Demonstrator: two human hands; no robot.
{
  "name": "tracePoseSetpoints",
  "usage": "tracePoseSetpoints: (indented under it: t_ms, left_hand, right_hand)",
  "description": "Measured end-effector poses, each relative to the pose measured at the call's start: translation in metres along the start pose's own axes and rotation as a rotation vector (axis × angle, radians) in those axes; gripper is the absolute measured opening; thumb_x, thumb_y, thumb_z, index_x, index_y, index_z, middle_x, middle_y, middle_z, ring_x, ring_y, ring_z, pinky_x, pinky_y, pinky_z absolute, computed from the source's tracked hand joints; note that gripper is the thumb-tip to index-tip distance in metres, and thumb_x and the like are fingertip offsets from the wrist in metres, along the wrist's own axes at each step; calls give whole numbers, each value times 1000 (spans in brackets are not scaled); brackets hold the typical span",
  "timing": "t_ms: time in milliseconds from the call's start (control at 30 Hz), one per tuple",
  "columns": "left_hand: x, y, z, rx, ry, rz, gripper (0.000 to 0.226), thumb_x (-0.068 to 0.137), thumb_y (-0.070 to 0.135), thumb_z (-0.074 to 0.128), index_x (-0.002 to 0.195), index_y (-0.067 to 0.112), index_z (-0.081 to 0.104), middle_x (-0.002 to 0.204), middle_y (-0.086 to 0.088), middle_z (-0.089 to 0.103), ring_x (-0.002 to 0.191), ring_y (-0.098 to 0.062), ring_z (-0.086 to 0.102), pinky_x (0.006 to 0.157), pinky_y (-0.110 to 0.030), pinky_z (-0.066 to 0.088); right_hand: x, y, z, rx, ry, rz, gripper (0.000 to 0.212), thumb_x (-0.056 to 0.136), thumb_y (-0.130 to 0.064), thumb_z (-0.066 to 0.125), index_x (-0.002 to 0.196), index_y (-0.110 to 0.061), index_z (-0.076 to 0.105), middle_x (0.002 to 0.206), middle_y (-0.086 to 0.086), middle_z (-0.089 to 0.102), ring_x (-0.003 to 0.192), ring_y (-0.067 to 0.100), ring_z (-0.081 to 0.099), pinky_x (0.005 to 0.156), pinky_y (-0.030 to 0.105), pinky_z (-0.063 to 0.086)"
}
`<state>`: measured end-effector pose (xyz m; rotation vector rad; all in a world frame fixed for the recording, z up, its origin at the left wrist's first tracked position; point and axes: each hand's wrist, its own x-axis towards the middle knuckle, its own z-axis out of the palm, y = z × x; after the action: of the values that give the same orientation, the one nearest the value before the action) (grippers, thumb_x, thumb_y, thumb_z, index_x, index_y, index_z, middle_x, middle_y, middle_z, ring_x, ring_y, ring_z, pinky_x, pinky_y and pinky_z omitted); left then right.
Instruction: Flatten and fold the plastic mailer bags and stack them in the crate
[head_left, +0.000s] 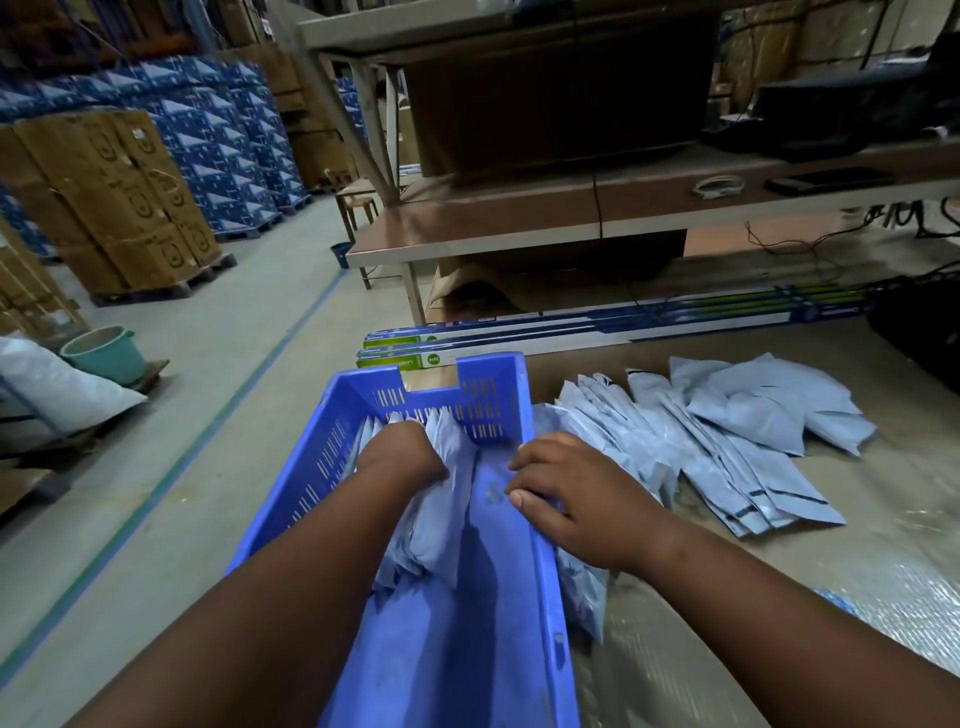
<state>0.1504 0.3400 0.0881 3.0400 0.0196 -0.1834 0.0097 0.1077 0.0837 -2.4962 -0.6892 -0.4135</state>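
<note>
A blue slotted crate (332, 447) stands in front of me, holding several folded pale blue mailer bags (441, 519) on edge at its far end. My left hand (400, 452) is down inside the crate, pressed against the top of those bags; its fingers are hidden. My right hand (561, 493) rests on the crate's right rim, fingers curled over the edge. A loose pile of pale blue mailer bags (727, 441) lies on the surface to the right of the crate.
Long flat cartons (571, 332) lie behind the crate. A brown table (519, 223) with cables and a phone stands beyond. Stacked cardboard and blue boxes on pallets (156, 182) fill the left. A teal bucket (104, 353) and a white sack sit on the floor.
</note>
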Motion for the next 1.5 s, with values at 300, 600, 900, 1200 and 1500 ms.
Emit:
tracePoseSetpoints:
  t_ms: [300,600,900,1200,1500]
  left_hand:
    - [-57,75,-47,-112,264,124,17,82,32,67,75,20,57,85,-2,64,83,-29,64,65,-32,45]
    - [-120,230,-43,-46,297,469,18,82,35,68,80,17,67,79,-2,63,83,-30,64,67,-35,55]
    - [-140,355,19,-77,113,534,21,84,39,69,80,19,68,87,-2,69,88,-25,64,68,-30,48]
    - [-112,400,56,-170,48,427,26,86,42,74,102,21,73,101,1,71,95,-21,65,77,-30,53]
    - [-32,410,78,-417,2,210,42,83,44,83,117,23,69,120,-4,71,107,-24,69,89,-30,54]
  right_hand:
    - [-22,16,-24,5,142,24,25,104,-41,53,108,-32,77,132,-11,59,127,13,50,103,32,45]
    - [-117,88,-93,-102,157,195,23,99,-36,55,108,-34,76,131,-11,62,122,16,53,100,30,47]
    - [-200,164,-137,-125,123,366,20,98,-36,57,108,-36,75,118,-20,61,111,13,53,89,33,51]
    - [-215,245,-148,-101,-32,568,39,99,-45,59,136,-31,63,137,-7,57,125,19,55,99,37,50]
    - [-167,358,-126,318,97,930,60,96,-30,67,150,-16,45,133,8,62,119,27,62,88,30,45]
